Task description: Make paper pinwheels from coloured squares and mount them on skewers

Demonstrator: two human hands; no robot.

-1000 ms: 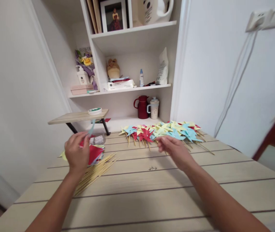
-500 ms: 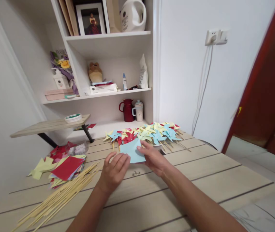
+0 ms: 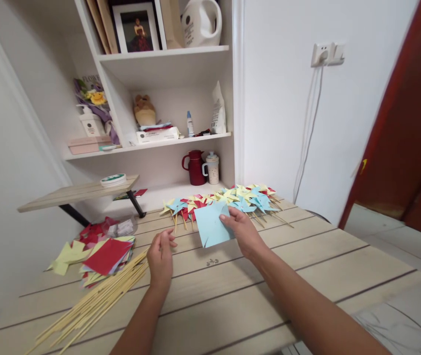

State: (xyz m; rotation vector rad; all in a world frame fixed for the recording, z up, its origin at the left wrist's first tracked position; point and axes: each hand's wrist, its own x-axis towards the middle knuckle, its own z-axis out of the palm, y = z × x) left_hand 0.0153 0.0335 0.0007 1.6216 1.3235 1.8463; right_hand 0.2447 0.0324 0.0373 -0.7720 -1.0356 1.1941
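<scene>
Head: left hand point(image 3: 161, 256) released paper point(image 3: 210, 228) (right hand point(image 3: 243, 232) holds).

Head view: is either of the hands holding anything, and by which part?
The right hand pinches the light blue paper square at its right edge. The left hand is open and holds nothing.

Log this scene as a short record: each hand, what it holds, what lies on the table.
right hand: pinches blue paper by its right edge, raised above the table
left hand: open, empty, beside the sticks
far edge: row of pinwheels
left side: paper stack, red on top
middle: small pins between the hands
</scene>
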